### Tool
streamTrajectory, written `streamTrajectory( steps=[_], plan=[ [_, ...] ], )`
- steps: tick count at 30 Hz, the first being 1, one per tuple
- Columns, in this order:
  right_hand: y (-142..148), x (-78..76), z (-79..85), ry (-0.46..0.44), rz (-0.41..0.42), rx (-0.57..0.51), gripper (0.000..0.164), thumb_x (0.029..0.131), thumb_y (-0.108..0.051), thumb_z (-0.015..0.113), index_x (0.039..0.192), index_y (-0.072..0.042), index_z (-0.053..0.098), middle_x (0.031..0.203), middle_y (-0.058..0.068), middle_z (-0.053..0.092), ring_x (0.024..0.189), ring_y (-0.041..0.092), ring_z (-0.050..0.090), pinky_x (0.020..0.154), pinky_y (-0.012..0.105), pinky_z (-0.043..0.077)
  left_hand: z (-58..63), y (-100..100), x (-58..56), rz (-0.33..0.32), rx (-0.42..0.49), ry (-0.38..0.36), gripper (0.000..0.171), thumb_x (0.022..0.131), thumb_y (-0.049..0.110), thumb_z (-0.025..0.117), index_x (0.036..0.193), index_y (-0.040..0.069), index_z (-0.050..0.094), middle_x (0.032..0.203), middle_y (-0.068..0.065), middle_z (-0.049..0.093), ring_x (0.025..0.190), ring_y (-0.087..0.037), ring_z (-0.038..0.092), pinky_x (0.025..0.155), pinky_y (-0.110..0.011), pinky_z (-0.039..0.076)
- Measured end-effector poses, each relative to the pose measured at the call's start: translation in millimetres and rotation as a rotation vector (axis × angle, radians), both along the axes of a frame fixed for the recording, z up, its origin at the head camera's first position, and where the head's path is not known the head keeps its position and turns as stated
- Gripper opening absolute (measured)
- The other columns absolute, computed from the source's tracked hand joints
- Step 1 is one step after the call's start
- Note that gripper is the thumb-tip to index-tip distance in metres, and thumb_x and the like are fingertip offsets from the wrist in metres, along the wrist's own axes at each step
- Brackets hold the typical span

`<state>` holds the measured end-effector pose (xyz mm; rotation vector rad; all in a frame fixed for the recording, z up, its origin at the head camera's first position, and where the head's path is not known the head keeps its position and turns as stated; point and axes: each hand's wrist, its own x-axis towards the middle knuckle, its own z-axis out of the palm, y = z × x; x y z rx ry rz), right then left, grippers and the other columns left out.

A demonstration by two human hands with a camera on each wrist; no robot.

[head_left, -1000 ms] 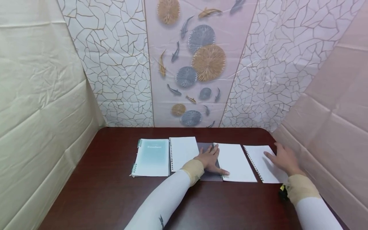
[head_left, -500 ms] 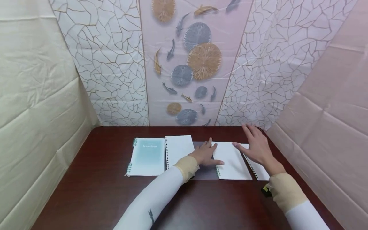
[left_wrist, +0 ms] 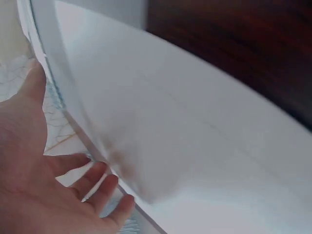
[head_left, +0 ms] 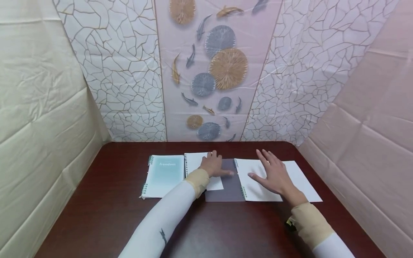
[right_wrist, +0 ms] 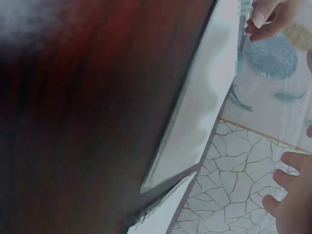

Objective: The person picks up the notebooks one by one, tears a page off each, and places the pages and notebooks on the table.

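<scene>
My left hand [head_left: 212,166] is over a white sheet with a punched left edge [head_left: 193,163], thumb stretched out to the right above a dark grey cover [head_left: 226,190]. In the left wrist view its loosely bent fingers [left_wrist: 100,183] hold nothing; whether they touch the sheet is unclear. My right hand [head_left: 274,175] hovers with spread fingers above the white page of a spiral notebook [head_left: 258,191]. Another white sheet [head_left: 304,182] lies at the far right, partly hidden behind that hand. Left of everything lies a teal notebook [head_left: 166,179] printed "freedom", with green rings.
All the paper lies in a row on a dark red-brown table [head_left: 122,215]. A patterned cloth [head_left: 206,89] hangs behind, and beige cloths [head_left: 55,125] close off both sides. A small black and yellow object [head_left: 289,225] shows beside my right wrist.
My left hand has moved left from the dark cover and notebook edge to the punched sheet. My right hand has lifted from the far-right sheet and come left over the notebook page.
</scene>
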<state>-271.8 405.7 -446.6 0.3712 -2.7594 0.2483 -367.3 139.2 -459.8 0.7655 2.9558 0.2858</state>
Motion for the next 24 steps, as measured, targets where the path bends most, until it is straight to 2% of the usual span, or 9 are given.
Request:
streamTrajectory(
  steps=[7,15,20,24],
  plan=[
    [-1,5.4,-9.6,-0.119,-0.003,0.027,0.095,0.097,-0.066,0.064,0.166,-0.009,0.034,0.162,0.027,0.04,0.141,0.055,0.044,0.102,0.074,0.043,-13.6,1,-12.8,-0.016,-0.062,0.044,0.107,0.082,0.085,0.067,0.152,0.006,0.053,0.15,-0.017,0.042,0.136,-0.032,0.04,0.111,-0.05,0.044],
    [-5,11.7,-14.6,-0.288,0.005,0.032,0.094,0.097,-0.071,0.059,0.163,-0.006,0.041,0.15,0.028,0.054,0.138,0.052,0.051,0.105,0.069,0.046,-19.2,2,-25.2,0.005,-0.039,0.036,0.119,0.069,0.087,0.077,0.15,0.004,0.052,0.14,-0.016,0.044,0.131,-0.032,0.04,0.111,-0.053,0.041],
    [-3,11.8,-14.2,-0.297,0.038,0.046,0.085,0.099,-0.067,0.059,0.156,-0.004,0.052,0.145,0.027,0.058,0.135,0.052,0.052,0.108,0.068,0.044,-22.9,5,-34.8,0.01,-0.025,0.042,0.122,0.065,0.088,0.079,0.148,0.003,0.054,0.139,-0.017,0.045,0.13,-0.034,0.04,0.112,-0.057,0.038],
    [-2,13.0,-15.7,-0.304,0.072,0.068,0.075,0.101,-0.06,0.061,0.149,-0.002,0.06,0.146,0.029,0.058,0.137,0.052,0.051,0.112,0.068,0.04,-20.9,7,-34.7,0.028,-0.011,0.026,0.121,0.064,0.086,0.082,0.15,0.005,0.052,0.141,-0.017,0.044,0.131,-0.034,0.039,0.112,-0.057,0.037]
  ],
)
